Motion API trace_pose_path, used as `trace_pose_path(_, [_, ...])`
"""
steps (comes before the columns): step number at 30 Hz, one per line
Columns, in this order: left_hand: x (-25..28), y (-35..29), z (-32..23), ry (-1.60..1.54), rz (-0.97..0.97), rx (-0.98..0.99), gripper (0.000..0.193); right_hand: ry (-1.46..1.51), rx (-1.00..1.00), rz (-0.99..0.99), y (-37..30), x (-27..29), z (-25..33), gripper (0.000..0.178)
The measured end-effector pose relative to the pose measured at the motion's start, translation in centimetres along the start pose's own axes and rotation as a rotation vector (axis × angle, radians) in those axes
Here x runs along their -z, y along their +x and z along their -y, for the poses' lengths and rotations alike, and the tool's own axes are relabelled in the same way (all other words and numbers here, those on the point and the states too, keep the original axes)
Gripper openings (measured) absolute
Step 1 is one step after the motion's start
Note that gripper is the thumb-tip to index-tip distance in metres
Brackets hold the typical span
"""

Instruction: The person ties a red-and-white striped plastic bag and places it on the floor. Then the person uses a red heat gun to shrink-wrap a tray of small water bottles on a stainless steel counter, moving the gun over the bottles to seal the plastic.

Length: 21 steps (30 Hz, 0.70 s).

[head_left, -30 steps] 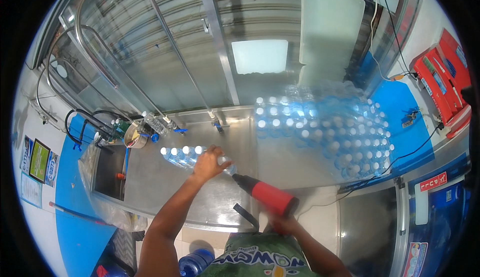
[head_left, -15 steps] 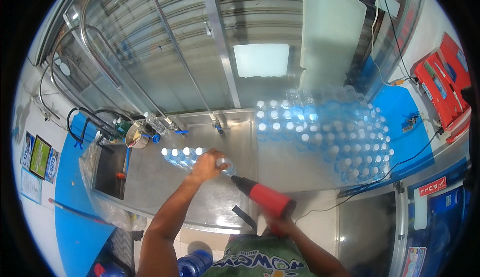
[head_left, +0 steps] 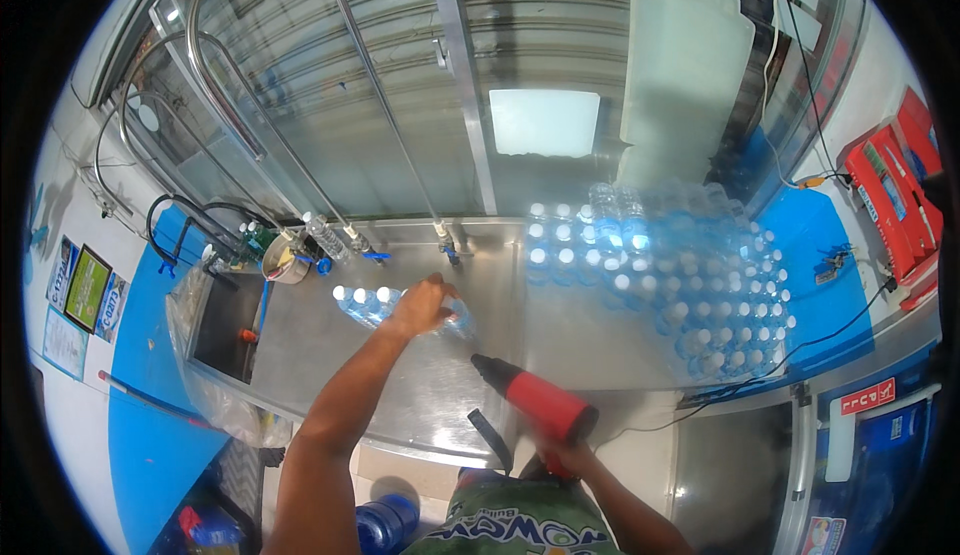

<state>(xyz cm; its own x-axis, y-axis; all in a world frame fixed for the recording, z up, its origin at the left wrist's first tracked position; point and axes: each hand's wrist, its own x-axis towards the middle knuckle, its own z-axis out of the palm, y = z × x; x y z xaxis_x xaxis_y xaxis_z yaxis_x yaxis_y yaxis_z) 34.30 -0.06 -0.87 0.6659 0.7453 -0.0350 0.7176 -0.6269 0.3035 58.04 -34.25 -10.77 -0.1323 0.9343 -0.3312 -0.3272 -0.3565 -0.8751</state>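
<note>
My left hand (head_left: 424,305) is closed around a clear plastic bottle (head_left: 459,321) above the steel counter. The fingers partly cover that bottle, and motion blurs it. Just left of this hand stands a short row of small clear bottles (head_left: 362,305) with white caps. My right hand (head_left: 563,455) grips a red heat gun (head_left: 548,404) by its handle, low in front of my body. The gun's black nozzle points up and left toward the held bottle, with a gap between them.
Many white-capped bottles (head_left: 690,285) crowd the right side of the steel counter (head_left: 330,385). At the back left are taps with blue handles (head_left: 376,256), a small bucket (head_left: 287,266) and a sink basin (head_left: 226,327). A dark cord (head_left: 690,413) runs right from near the gun.
The view has shifted slightly. My left hand has moved a little away from me with the bottle, which has turned in its grip. The heat gun stays in nearly the same place.
</note>
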Motion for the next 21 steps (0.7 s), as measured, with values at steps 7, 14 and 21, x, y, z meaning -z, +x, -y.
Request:
trace_pose_path(7, [0.5,0.3,0.5,0.022,-0.017,0.047,0.038,-0.031,-0.017,-0.019,-1.2,1.1,-0.6,0.029])
trace_pose_path(14, [0.7,-0.9,-0.9,0.055,-0.194,0.008,0.050,0.015,-0.046,-0.093,-3.2,2.6,-1.4,0.029])
trace_pose_path(21, [-13.6,-13.9,-6.3,-0.360,0.001,-0.122,0.047,0.116,-0.022,-0.154,-4.8,5.6,-2.1,0.032])
